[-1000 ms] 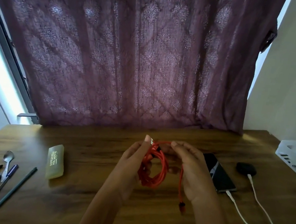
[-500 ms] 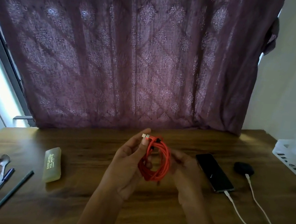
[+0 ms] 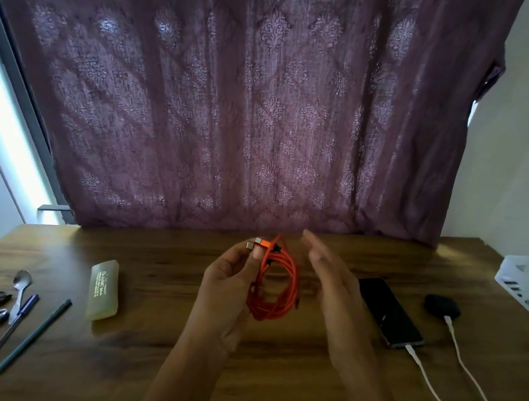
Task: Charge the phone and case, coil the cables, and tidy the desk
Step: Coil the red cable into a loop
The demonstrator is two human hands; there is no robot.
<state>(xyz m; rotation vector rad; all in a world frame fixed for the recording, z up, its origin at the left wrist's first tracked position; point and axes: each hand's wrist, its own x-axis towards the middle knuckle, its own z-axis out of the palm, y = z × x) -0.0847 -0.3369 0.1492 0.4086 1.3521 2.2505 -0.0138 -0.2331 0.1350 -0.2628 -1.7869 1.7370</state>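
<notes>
- Coiled and ready: the orange cable [image 3: 277, 284] hangs as an upright oval loop above the middle of the worktop [image 3: 278, 386], its long axis running top to bottom, with its two metal plugs together at the top left.
- The left hand [image 3: 228, 286] holds the coil. Thumb and fingertips pinch the strands just under the plugs, and the loop hangs to the right of the palm.
- The right hand [image 3: 334, 289] is spread flat, fingers straight and holding nothing. It stands just right of the loop, apart from it as far as the view shows.
- The coil therefore lies between the two hands, held by the left and only flanked by the right, so putting it down looks like a job for the left.
- To the right, the phone [image 3: 389, 312] lies face up with its long axis running near to far, a white cable [image 3: 413, 355] plugged into its near end.
- Farther right sits the dark charging case [image 3: 442, 304], with a second white lead in its near side.
- A white tray [image 3: 521, 275] at the far right edge is one likely home for the coil, though it lies beyond the phone and case on the right-hand side.
- Two pens [image 3: 33, 337], a spoon [image 3: 22, 281] and a pale box [image 3: 103, 292] lie loose on the left.
</notes>
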